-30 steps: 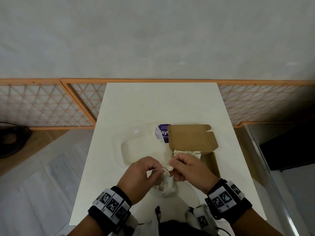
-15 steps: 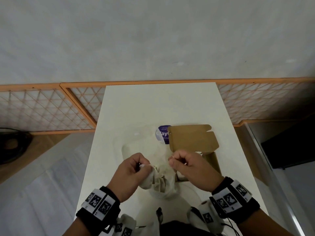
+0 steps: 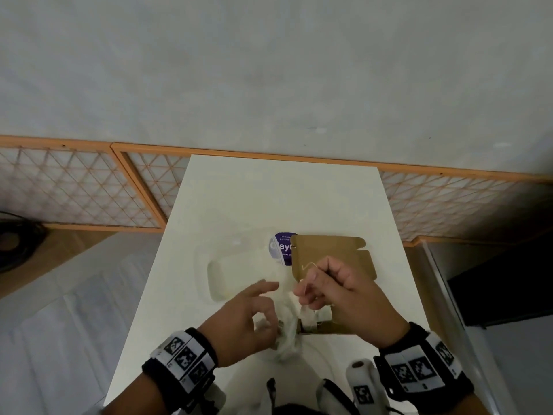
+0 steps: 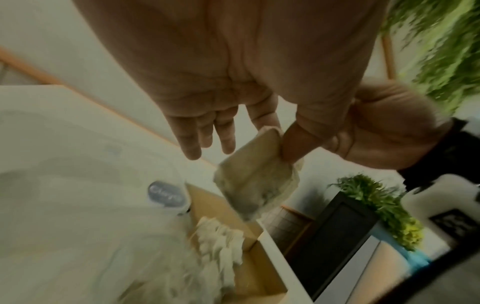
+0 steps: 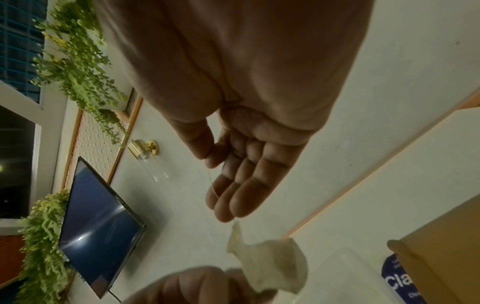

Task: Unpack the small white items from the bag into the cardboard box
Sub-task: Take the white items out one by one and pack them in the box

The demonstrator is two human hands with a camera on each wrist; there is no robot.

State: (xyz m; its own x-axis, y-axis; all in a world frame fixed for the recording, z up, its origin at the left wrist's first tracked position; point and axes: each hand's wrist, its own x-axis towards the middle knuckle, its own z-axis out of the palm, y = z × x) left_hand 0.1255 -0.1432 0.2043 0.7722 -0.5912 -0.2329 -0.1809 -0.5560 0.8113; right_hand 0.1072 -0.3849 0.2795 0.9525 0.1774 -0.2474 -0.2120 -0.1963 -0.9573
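Observation:
My left hand (image 3: 260, 313) pinches a small white cloth pouch (image 4: 257, 170) between thumb and forefinger, with the other fingers spread. My right hand (image 3: 308, 283) holds a thin thread (image 5: 210, 179) that runs down to the same pouch (image 5: 270, 263). Both hands hover over the near left corner of the brown cardboard box (image 3: 332, 329), whose lid (image 3: 329, 250) stands open behind them. Several white cloth items (image 4: 221, 236) lie inside the box (image 4: 259, 277). A clear plastic bag (image 3: 236, 265) with a purple sticker (image 3: 282, 248) lies flat to the left of the box.
All of this sits on a narrow white table (image 3: 269, 190) with a floor drop on both sides. Wooden lattice panels (image 3: 74, 190) run behind it. A dark flat screen (image 3: 502, 289) stands low on the right.
The hands were close together, both gripping the cloth. My right hand has since lifted toward the box lid, drawing out a thread, and my left hand's outer fingers have spread.

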